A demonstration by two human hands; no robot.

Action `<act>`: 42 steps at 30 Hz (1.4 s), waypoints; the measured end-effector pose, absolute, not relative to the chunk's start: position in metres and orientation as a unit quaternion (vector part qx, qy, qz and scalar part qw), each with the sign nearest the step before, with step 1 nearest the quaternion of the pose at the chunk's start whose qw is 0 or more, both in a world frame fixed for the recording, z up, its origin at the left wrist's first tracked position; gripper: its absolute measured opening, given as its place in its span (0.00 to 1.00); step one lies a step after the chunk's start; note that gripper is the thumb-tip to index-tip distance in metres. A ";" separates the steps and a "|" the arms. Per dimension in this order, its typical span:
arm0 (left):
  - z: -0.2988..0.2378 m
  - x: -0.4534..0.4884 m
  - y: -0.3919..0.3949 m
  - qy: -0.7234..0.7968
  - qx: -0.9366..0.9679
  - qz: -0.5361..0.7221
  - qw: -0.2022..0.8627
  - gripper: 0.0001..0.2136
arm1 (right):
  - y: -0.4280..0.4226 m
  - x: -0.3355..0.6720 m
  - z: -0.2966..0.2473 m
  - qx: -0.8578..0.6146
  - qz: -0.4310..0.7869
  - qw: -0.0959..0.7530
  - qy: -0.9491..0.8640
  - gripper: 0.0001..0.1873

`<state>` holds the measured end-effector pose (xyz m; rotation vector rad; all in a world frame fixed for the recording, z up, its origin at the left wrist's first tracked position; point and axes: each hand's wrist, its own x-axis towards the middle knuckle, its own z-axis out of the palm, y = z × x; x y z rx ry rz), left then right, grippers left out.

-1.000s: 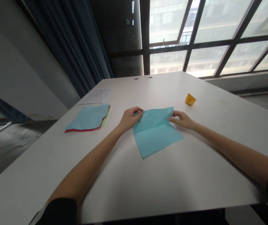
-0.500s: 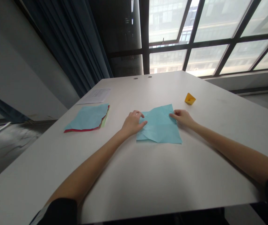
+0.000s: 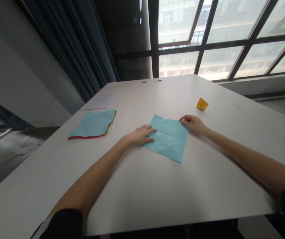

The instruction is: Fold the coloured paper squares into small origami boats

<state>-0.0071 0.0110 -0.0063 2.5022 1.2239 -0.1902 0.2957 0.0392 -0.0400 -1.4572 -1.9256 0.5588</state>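
Observation:
A creased light-blue sheet of paper [image 3: 168,137] lies turned at an angle on the white table. My left hand [image 3: 143,134] rests on its left side with the fingers stretched out and apart. At the upper right corner, my right hand [image 3: 190,123] pinches the paper between thumb and fingers. Crossing fold lines show over the sheet's surface. Beyond my right hand sits a small yellow folded-paper piece [image 3: 202,104], which neither hand touches.
On the left of the table [image 3: 137,186] lies a stack of coloured paper [image 3: 92,123], blue on top with red and green edges beneath. A printed white sheet [image 3: 101,100] lies behind it. A blue curtain [image 3: 77,43] and windows stand beyond the table.
The blue paper has turned clockwise, so its near right corner points more toward me. My left hand has flattened and spread its fingers on it. My right hand has barely shifted.

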 end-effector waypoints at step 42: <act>-0.017 -0.045 0.045 0.544 0.724 0.238 0.352 0.19 | 0.047 0.307 -0.043 -0.504 0.222 0.246 -0.798 0.14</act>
